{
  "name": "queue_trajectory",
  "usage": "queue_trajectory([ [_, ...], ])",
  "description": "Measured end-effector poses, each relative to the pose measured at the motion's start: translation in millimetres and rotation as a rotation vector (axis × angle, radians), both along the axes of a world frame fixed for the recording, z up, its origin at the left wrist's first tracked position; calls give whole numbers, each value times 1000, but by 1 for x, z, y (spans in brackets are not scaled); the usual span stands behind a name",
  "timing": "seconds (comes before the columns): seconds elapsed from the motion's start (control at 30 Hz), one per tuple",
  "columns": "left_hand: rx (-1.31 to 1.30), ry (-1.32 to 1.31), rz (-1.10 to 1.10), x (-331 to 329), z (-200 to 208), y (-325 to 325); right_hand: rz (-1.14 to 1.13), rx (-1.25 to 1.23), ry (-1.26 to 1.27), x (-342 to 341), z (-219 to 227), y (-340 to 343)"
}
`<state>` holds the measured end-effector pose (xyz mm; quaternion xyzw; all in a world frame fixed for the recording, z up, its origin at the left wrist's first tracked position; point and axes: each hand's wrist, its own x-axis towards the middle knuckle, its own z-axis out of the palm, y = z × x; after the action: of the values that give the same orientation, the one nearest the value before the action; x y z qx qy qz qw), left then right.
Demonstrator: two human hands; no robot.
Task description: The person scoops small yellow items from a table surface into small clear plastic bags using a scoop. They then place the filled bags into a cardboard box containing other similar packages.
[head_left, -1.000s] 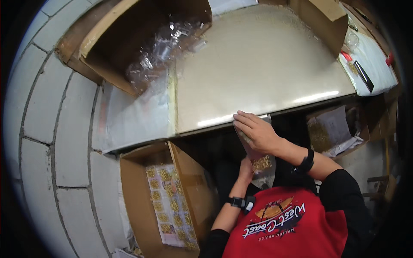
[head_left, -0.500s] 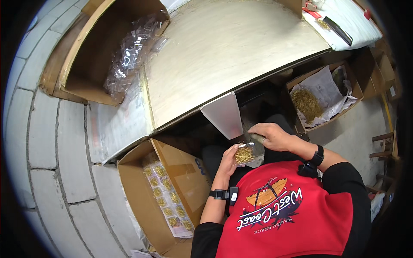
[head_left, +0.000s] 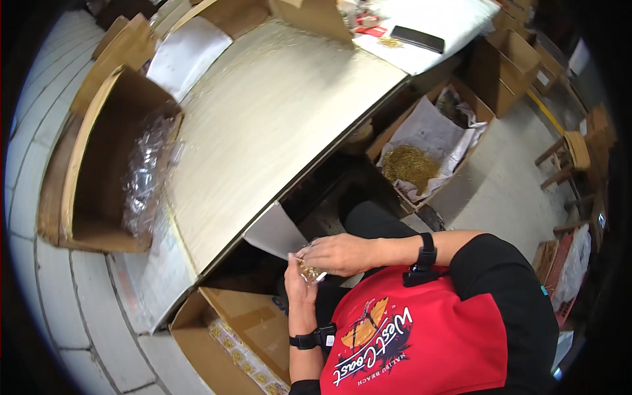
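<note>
A small clear plastic packet (head_left: 312,272) with thin gold-coloured pieces in it sits between my hands, beyond the red shirt front. My left hand (head_left: 299,284) grips it from the left, fingers closed. My right hand (head_left: 343,254) lies across its upper part with the fingers bent down onto it, covering much of the packet. Just past the hands, a white panel (head_left: 274,230) slants out from under the table edge. Close by on the left, a cardboard box (head_left: 253,324) contains rows of similar filled packets (head_left: 240,355).
A pale tabletop (head_left: 263,118) spans the middle. On its left, a tipped carton (head_left: 92,158) holds clear plastic packaging (head_left: 150,174). To the right, a paper-lined box (head_left: 454,153) holds a heap of gold pieces (head_left: 409,166). A black oblong object (head_left: 418,39) lies at the back; wooden stools (head_left: 571,150) stand right.
My right hand has come from above and right of the packet onto its upper part. The whole view has turned and shifted right, showing more of the floor and stools.
</note>
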<state>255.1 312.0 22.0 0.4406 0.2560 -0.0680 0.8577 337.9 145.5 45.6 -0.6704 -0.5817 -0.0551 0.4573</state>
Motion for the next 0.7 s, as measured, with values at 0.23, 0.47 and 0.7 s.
queue_trajectory([
  [0.23,48,-104,59,8,19,-11,-142,-61,-50,2,2,-5],
  [0.47,-77,-166,66,12,33,-4,-174,-43,120,15,20,-15],
  [0.7,23,-227,74,5,46,1,-150,-34,7,17,34,-2],
])
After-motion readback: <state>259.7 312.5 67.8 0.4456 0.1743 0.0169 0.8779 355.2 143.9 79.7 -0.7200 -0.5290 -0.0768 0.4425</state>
